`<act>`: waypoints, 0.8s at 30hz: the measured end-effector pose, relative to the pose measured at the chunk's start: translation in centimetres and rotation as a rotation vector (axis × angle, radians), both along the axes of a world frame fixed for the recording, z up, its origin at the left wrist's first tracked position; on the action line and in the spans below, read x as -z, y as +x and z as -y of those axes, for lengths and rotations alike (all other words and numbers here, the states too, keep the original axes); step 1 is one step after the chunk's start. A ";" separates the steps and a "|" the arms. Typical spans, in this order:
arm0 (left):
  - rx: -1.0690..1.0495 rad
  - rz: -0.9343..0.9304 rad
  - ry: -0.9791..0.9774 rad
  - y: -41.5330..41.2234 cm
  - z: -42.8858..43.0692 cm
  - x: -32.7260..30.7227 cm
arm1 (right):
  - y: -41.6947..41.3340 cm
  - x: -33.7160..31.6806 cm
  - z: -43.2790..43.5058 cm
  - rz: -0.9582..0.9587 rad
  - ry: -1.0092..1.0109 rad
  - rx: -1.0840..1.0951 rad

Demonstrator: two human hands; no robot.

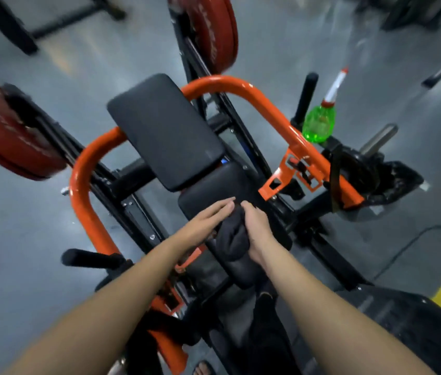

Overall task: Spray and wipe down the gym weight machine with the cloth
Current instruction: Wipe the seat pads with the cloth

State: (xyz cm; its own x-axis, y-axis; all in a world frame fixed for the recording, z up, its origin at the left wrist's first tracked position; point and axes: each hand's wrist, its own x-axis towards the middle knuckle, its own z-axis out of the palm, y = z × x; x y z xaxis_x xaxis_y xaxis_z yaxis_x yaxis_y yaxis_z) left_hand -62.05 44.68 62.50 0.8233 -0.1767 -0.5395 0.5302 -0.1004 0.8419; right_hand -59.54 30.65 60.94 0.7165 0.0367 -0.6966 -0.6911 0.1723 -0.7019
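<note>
Cloth: the dark cloth [234,239] is bunched between the two hands at the middle of the view, over the black padding of the weight machine [243,87]. Its lower edge is hard to tell from the black beneath it.
Cloth axis: long way runs roughly 12 to 6 o'clock, in line with the forearms.
Left hand: the left hand [203,223] lies at the cloth's 9 o'clock side, fingers straight and together, flat against the fabric.
Right hand: the right hand [258,228] is at the 3 o'clock side, fingers curled round the cloth, gripping it.
Nearest surface: the lower pad [214,190] sits just past the fingertips at 12 o'clock; the large upper pad [165,131] lies further on at 11 o'clock.
Spray bottle: the green spray bottle [319,123] stands on the machine's right side at about 1 o'clock from the hands, well apart from both, its nozzle end leaning away toward 12 to 1 o'clock.
Nearer hand: the right hand is closer to the bottle, but it is the one carrying the cloth.
Likely step: readying the cloth; a wipe probably goes forward to 12 o'clock, and a spray would call for a reach to 1 o'clock.
</note>
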 end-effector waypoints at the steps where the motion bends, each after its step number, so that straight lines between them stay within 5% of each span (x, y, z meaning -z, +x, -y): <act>1: -0.009 -0.004 -0.060 -0.9 -1.2 -2.0 | 0.1 -1.2 -0.9 0.015 0.033 -0.026; 11: -0.091 0.102 -0.094 -2.5 -6.1 -9.8 | 0.3 -12.3 -7.8 0.025 0.089 -0.246; 15: -0.189 0.083 -0.002 0.1 -6.1 -8.2 | 4.1 -10.5 -7.3 0.036 0.143 -0.370; 24: -0.771 -0.048 -0.023 7.2 -4.3 -1.8 | 13.1 -4.1 -7.2 0.220 -0.180 -0.839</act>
State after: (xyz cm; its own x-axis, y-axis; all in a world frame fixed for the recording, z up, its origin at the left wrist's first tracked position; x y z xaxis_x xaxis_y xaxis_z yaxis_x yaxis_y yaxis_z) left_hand -54.86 48.94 64.34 0.6938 0.4260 -0.5807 0.4790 0.3291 0.8138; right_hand -46.49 37.80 65.05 0.6208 0.5134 -0.5925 -0.3863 -0.4573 -0.8010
